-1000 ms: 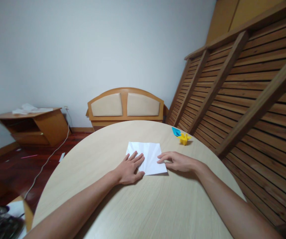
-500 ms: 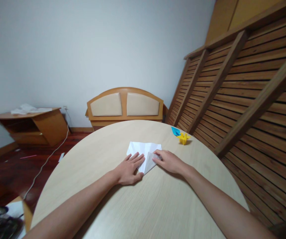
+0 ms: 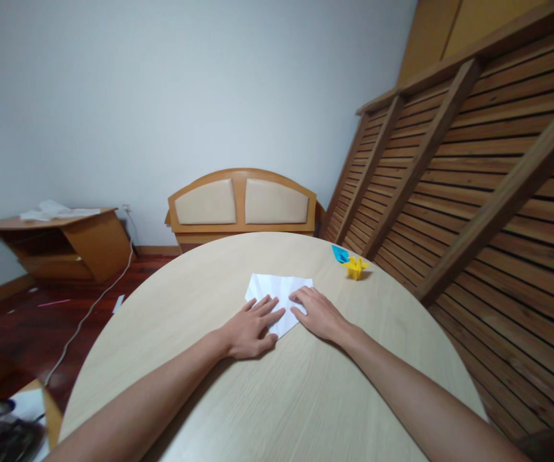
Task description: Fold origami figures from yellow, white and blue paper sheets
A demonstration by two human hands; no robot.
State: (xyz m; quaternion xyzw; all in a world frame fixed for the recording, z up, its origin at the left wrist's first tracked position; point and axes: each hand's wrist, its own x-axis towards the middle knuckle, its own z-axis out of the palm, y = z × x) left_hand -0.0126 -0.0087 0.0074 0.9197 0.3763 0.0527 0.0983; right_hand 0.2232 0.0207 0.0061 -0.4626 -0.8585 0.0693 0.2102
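Paper: white sheet, partly folded, flat on round table, toward far half, centred between both hands. Left hand: palm down, fingers spread and flat, pressing near-left part of paper; grasps nothing. Right hand: palm down, fingers extended, lying on folded right flap of paper; not clenched. Hands nearly touching over sheet. Yellow figure and blue piece: touching each other, near table's right edge, well apart from paper. Headboard beyond table, against wall.
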